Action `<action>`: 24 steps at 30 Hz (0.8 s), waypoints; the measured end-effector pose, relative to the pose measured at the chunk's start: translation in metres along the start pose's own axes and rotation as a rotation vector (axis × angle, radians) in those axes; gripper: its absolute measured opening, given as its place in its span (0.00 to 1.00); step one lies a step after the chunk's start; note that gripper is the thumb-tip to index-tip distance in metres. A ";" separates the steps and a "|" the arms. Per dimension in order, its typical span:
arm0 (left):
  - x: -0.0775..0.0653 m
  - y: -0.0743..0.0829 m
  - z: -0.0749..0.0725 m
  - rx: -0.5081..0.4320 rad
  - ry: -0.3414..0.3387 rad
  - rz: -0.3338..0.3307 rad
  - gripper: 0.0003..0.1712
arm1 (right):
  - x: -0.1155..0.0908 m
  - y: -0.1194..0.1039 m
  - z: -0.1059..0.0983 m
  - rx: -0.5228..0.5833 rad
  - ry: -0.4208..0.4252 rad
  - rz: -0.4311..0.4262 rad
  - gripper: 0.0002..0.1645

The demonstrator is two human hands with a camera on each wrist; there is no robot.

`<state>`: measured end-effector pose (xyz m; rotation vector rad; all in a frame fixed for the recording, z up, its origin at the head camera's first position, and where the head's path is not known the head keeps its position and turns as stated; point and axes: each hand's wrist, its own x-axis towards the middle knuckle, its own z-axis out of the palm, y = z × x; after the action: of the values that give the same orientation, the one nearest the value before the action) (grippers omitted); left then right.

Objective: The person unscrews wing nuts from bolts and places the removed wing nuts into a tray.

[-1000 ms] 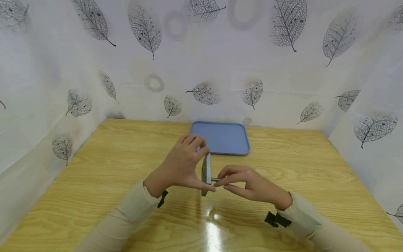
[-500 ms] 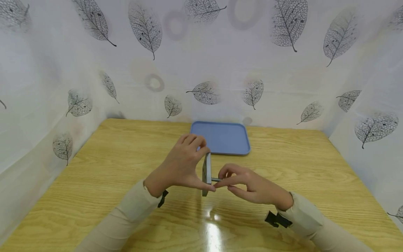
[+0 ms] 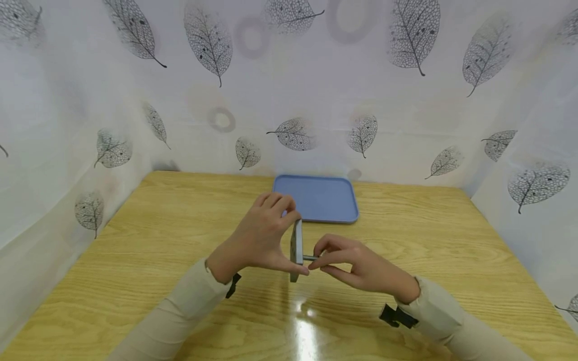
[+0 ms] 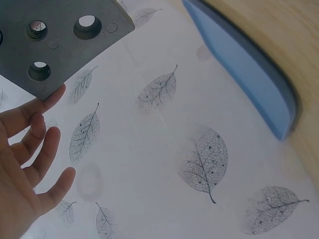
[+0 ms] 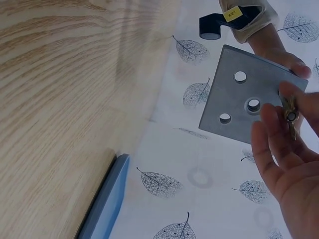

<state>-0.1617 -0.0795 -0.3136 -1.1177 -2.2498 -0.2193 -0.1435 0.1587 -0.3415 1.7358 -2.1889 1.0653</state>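
Note:
My left hand (image 3: 266,235) grips a grey metal plate (image 3: 296,248) by its edges, thumb below and index finger above. The plate stands on edge, held up over the table. Several round holes show through the plate (image 4: 62,60) in the left wrist view, one of them threaded. From its right face a thin metal rod (image 3: 309,257) sticks out towards my right hand (image 3: 356,263). The right thumb and fingers pinch the rod's outer end, where the right wrist view shows a brass-coloured wing nut (image 5: 292,116). The fingers partly cover it.
A blue tray (image 3: 318,198) lies at the back of the wooden table (image 3: 203,205), just behind the left hand. A white leaf-print curtain (image 3: 316,75) closes off the back and both sides.
The right thumb and fingers have shifted slightly around the rod's end, out and back. The left hand and the plate have stayed in place.

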 end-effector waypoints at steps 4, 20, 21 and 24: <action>0.000 0.000 0.000 -0.014 0.003 -0.006 0.49 | 0.001 0.002 0.000 -0.031 0.034 -0.033 0.09; 0.001 0.000 0.000 -0.012 0.015 0.007 0.49 | 0.000 0.005 0.001 0.042 0.091 -0.007 0.11; 0.001 0.000 0.001 -0.011 0.015 0.008 0.49 | 0.000 0.005 0.001 0.046 0.091 -0.018 0.11; 0.001 0.000 0.001 -0.002 0.015 0.012 0.49 | 0.002 0.006 0.001 0.059 0.090 -0.060 0.09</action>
<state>-0.1626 -0.0789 -0.3136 -1.1267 -2.2299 -0.2249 -0.1488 0.1574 -0.3435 1.7298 -2.0589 1.1809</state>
